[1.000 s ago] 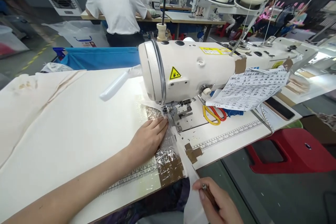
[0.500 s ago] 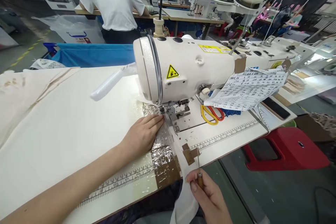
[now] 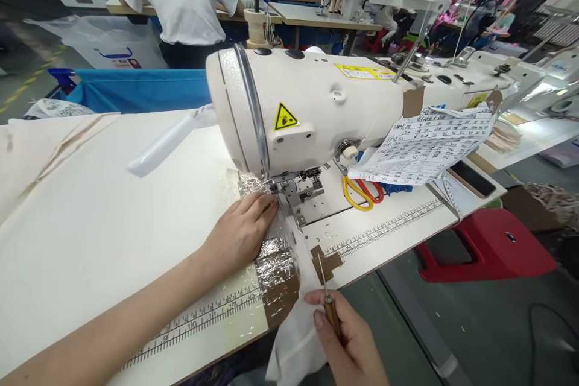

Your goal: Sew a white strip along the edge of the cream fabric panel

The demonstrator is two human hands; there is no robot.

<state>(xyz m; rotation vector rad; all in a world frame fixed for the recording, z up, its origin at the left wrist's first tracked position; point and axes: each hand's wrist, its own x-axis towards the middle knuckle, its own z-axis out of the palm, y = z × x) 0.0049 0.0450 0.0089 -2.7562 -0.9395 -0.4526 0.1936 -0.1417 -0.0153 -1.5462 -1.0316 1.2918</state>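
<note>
Two bare hands of ours are at work, with one long strip of thin white cloth [image 3: 294,338] running between them. Our right hand [image 3: 348,338] is closed around a slim metal-shafted awl with a brown wooden handle [image 3: 332,313]; its shaft slants up past the index finger, in front of a brown tape patch [image 3: 333,264] just beyond the grip. The strip lies along the left of that grip, right by the index fingertip and thumb, though we cannot tell whether they pinch it. Below those fingertips the cloth hangs wide and loose past the front edge of the white tabletop [image 3: 181,211]; above them it narrows toward our other hand.

Our left hand [image 3: 239,229] lies palm down, fingers close together, the tips just beside the metal sewing parts [image 3: 307,190] under the rounded cream sewing machine head [image 3: 298,108]. Its undersides are hidden, so we cannot tell whether it is clamped on anything. The strip's upper stretch passes just right of these fingertips. Nearer us than this hand is shiny clear film [image 3: 274,253]; well to its right lie scissors with yellow and red handles [image 3: 358,194].
</note>
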